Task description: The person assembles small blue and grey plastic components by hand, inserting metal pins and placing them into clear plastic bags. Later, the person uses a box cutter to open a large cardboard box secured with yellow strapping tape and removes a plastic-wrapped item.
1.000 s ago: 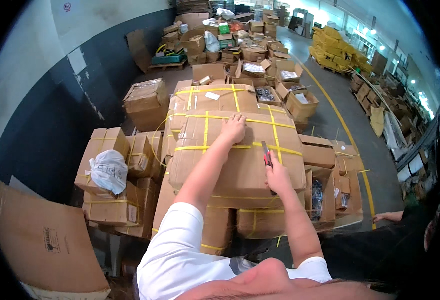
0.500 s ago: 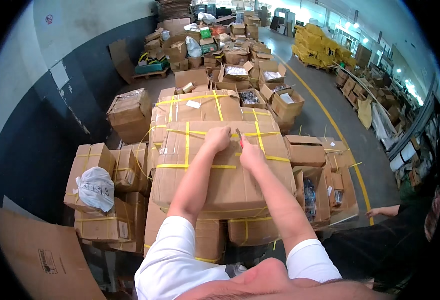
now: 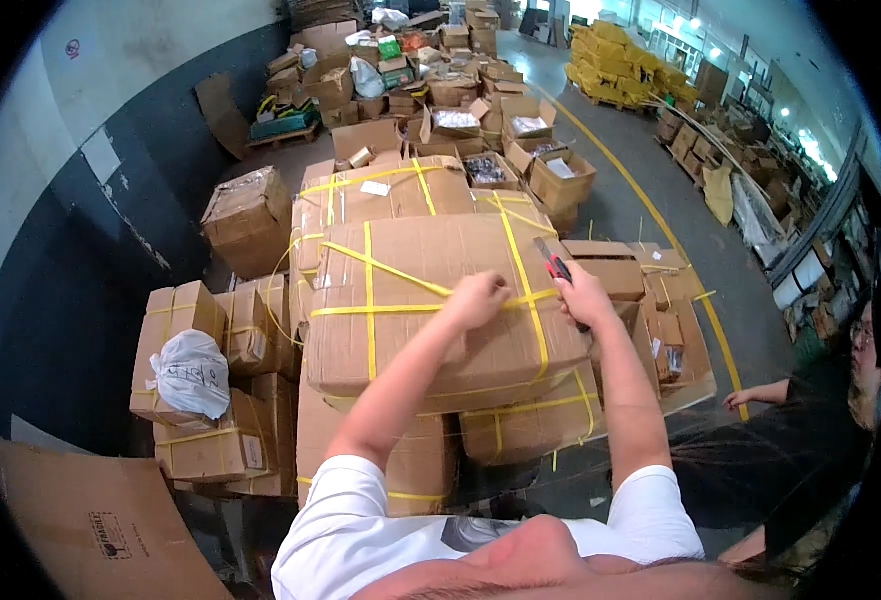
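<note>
A large cardboard carton [image 3: 440, 355] bound with yellow strapping lies in front of me, on top of other cartons. My left hand [image 3: 477, 301] is closed over its top, at the end of a slanting yellow strap [image 3: 390, 268] that runs from the carton's far left edge. Fingers and strap meet there, though the exact grip is partly hidden. Over the carton's right side, my right hand [image 3: 584, 298] grips a red and black utility knife [image 3: 558, 266]. Its blade is out and points away, up and to the left. Another yellow strap [image 3: 522, 285] crosses the top between the two hands.
Behind is another strapped carton [image 3: 390, 200]. A white bag [image 3: 191, 372] sits on stacked cartons at left. Open cartons [image 3: 560, 175] stand beyond, and a yellow floor line [image 3: 650, 210] runs along the right. Another person's hand [image 3: 738, 399] shows at lower right.
My left hand has come nearer and right, drawing the strap from straight across into a slant. My right hand has moved right with the knife, away from the strap.
</note>
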A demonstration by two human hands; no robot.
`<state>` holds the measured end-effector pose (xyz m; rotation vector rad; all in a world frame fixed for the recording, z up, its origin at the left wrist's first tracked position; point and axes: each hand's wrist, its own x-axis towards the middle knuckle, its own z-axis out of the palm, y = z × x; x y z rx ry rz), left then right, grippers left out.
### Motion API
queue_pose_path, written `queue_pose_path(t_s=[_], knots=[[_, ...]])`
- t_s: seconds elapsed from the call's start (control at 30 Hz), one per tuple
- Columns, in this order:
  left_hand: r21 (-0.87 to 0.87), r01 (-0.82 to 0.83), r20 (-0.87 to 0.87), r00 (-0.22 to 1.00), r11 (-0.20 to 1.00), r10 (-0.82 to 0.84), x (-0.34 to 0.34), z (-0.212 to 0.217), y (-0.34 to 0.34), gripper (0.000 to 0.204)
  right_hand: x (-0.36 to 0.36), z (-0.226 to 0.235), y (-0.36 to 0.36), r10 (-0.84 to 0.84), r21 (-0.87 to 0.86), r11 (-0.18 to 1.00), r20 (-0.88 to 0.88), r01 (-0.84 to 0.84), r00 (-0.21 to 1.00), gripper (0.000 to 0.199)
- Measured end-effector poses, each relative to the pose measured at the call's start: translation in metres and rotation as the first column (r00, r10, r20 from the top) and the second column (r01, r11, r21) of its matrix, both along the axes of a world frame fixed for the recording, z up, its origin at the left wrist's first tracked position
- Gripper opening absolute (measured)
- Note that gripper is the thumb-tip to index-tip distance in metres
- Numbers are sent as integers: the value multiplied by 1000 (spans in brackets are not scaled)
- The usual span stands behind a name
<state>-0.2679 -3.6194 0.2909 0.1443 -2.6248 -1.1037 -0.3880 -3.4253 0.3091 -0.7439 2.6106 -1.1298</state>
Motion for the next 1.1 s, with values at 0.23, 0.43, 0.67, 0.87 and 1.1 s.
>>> queue_pose_path(t_s=[0.23, 0.43, 0.67, 0.87, 1.1], knots=[[738, -254, 128, 962, 625, 240, -30, -23, 96, 31, 12, -11, 53, 168, -310, 945, 195, -101, 966, 37], [763, -440, 441, 890, 474, 116, -56, -9, 62, 25, 6, -13, 55, 292, -409, 891, 192, -194, 937, 37], [74, -542, -84, 833, 837, 546, -50, -21, 107, 23, -21, 23, 57, 436, 232, 897, -319, -377, 841, 34], [-55, -554, -217, 819, 831, 532, -50, -33, 105, 24, -23, 50, 36, 570, 556, 770, -377, -314, 730, 29], [-198, -429, -417, 850, 881, 321, -42, -26, 118, 19, -49, 33, 53, 622, 594, 712, -285, -375, 729, 30]])
